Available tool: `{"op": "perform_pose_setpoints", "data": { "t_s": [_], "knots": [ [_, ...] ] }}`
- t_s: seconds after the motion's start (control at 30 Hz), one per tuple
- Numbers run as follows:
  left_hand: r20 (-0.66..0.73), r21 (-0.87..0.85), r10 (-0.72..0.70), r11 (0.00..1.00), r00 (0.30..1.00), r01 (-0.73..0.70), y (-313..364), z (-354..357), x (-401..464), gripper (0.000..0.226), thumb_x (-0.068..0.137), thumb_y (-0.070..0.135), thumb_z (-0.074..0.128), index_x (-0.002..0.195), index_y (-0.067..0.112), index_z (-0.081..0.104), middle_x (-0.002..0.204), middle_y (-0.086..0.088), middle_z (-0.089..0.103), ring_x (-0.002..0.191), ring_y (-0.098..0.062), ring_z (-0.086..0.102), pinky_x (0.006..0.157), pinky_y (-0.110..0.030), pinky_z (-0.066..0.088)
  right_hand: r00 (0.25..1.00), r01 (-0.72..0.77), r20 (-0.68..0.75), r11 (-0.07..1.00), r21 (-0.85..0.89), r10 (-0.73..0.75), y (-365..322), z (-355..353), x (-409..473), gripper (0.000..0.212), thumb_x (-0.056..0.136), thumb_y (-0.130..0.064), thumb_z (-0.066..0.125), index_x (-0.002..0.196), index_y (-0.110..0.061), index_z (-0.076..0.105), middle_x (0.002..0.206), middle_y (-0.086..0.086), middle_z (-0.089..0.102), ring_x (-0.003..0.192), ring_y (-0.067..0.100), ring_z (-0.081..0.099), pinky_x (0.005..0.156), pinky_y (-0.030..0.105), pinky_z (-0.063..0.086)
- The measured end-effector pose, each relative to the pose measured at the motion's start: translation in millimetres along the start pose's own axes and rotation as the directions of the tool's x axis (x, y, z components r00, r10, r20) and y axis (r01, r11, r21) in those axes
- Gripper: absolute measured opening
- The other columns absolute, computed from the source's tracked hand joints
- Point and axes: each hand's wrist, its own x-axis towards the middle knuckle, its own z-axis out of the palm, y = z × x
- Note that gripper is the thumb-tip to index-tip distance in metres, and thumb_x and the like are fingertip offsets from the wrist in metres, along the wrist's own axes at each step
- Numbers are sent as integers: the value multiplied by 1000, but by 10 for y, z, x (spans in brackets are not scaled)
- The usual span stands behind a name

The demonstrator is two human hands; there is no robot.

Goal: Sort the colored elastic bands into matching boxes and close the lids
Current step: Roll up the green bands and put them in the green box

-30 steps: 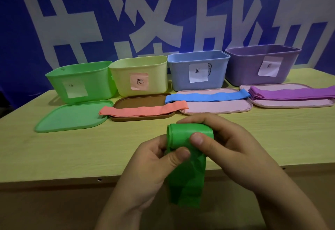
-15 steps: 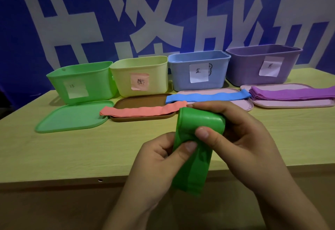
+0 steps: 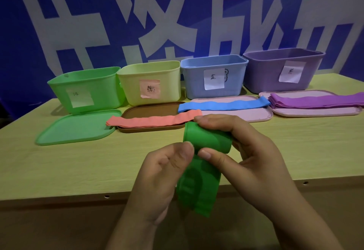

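Smooth, slightly glossy rubbery green elastic band [image 3: 204, 141], rolled at the top, faint ripples on the hanging part. Pale wooden table [image 3: 59, 171] with fine grain, matt finish. Smooth plastic on the green box [image 3: 102, 84], the yellow-green box [image 3: 130, 86], the blue box [image 3: 232, 84] and the purple box [image 3: 264, 74], all with soft sheen. Matt paper labels [image 3: 213, 78] on the fronts, with handwriting. Flat plastic green lid [image 3: 74, 129], brown lid [image 3: 149, 111], two pink lids [image 3: 254, 117], smooth. Thin wavy salmon band [image 3: 153, 120], blue band [image 3: 222, 105] and purple bands [image 3: 315, 101], matt rubbery look. Blue backdrop [image 3: 88, 13], printed, slightly shiny.
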Motion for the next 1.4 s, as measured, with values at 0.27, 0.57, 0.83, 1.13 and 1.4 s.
{"op": "perform_pose_setpoints", "data": {
  "t_s": [0.27, 0.57, 0.83, 1.13, 1.4],
  "knots": [
    [-54, 11, -46, 999, 997, 46, -29, -27, -22, 64, 42, 73, 75, 80, 21, 76, 83, -8, 74, 78, -20, 71, 62, -30, 57, 994, -8, 105, 1000, -1, 8, 31, -18, -20, 40, 77, -28, 69, 115, -29, 57, 126, -13, 58, 122, 7, 52, 98, 25, 44],
    [16, 76, -30, 997, 999, 29, 41, -5, -44, 54, 48, 73, 72, 87, 35, 74, 86, 2, 75, 79, -14, 72, 62, -23, 55, 931, -328, 238, 922, 206, 278, -51, -137, -18, 64, 70, -68, 59, 123, -31, 57, 114, -17, 63, 104, 0, 61, 76, 10, 48],
    [69, 36, -48, 998, 996, 46, 37, -11, -14, 54, 45, 66, 78, 89, 35, 75, 90, 3, 75, 82, -11, 71, 62, -20, 54, 948, -274, 181, 960, 54, 260, -74, -171, 3, 31, 75, -50, 55, 103, -38, 65, 99, -21, 67, 95, -1, 62, 70, 11, 49],
    [58, 102, -132, 987, 990, 125, 89, -23, 8, 15, 75, 26, 72, 81, 39, 75, 85, 8, 75, 79, -6, 70, 62, -17, 53, 950, -282, 155, 957, 60, 270, -3, -131, -44, 49, 71, -73, 52, 109, -42, 60, 105, -13, 66, 99, 8, 61, 77, 21, 52],
    [16, 168, -103, 981, 995, 99, 34, 5, 16, 23, 68, 22, 59, 81, 33, 75, 82, 1, 76, 79, -12, 72, 63, -19, 54, 974, -224, 24, 942, 248, 225, -74, -104, -27, 36, 72, -50, 67, 104, -35, 66, 101, -12, 68, 86, 2, 64, 65, 13, 52]
  ]
}}
